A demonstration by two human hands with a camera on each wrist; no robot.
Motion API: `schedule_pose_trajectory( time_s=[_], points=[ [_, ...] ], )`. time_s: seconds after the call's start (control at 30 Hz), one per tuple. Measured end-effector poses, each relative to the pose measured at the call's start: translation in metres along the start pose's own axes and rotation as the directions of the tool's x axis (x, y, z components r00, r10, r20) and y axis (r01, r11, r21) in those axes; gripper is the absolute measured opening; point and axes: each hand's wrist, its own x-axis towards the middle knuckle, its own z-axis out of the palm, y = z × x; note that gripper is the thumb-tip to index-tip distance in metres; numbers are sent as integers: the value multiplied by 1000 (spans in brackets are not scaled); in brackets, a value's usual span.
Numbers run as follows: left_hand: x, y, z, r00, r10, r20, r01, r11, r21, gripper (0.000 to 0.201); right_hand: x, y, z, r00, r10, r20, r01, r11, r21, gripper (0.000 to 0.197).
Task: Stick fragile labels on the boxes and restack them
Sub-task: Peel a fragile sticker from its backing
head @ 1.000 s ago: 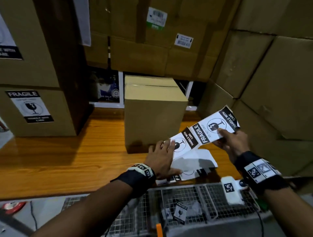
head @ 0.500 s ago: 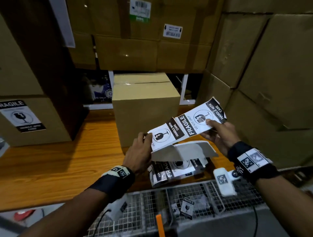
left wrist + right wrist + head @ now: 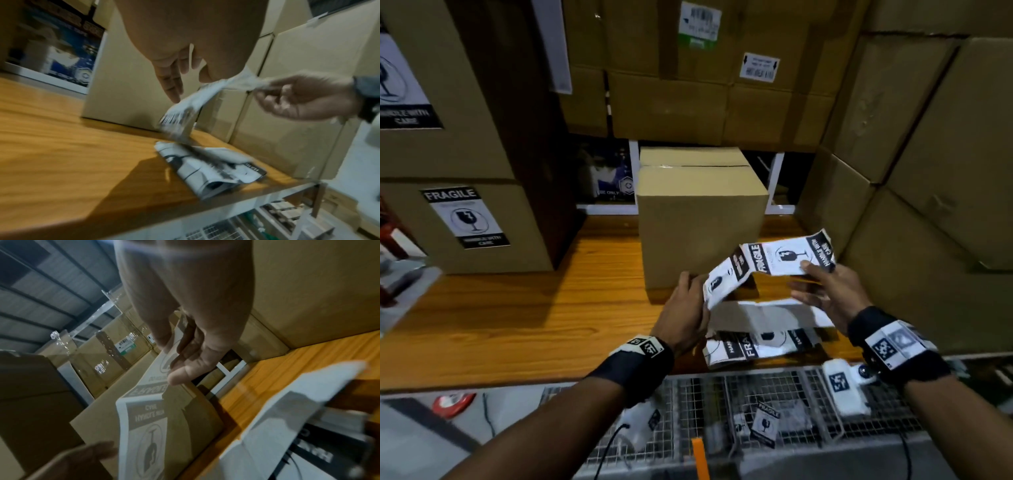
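A plain brown cardboard box [image 3: 702,219] stands on the wooden table [image 3: 517,325], with no label on its near face. In front of it I hold up a strip of black-and-white fragile labels [image 3: 774,260], bent at the join between two labels. My left hand [image 3: 700,294] holds the strip's lower left end, blurred in the left wrist view [image 3: 185,91]. My right hand [image 3: 808,270] pinches the right label between thumb and fingers [image 3: 174,366]. A folded stack of more labels [image 3: 760,346] lies on the table under my hands [image 3: 205,170].
Two stacked boxes at the left carry fragile labels [image 3: 465,219]. Large cartons [image 3: 928,171] wall in the back and right. A wire basket [image 3: 688,411] below the table's front edge holds a loose label [image 3: 765,425]. A red roll [image 3: 453,404] lies at lower left.
My left hand came off the stack and took the strip's left end. Both hands lifted the strip and moved closer together, so it now bends in the middle.
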Motion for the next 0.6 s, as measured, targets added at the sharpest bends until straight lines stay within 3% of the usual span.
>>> schedule_pose_trajectory(
  time_s=[0.17, 0.33, 0.43, 0.6],
  points=[
    [13, 12, 13, 999, -7, 45, 2, 995, 100, 36, -2, 15, -12, 993, 88, -75, -97, 987, -126, 6],
    [13, -12, 25, 952, -242, 188, 188, 945, 266, 60, 2, 4, -35, 991, 42, -127, -56, 993, -104, 8],
    [21, -20, 30, 922, -320, 218, 297, 946, 134, 64, 2, -14, -46, 995, -4, -97, -5, 996, -88, 11],
    [32, 1, 32, 911, -215, 351, 224, 975, 15, 53, 14, -27, -62, 991, -79, -104, 59, 982, -181, 17]
  ],
)
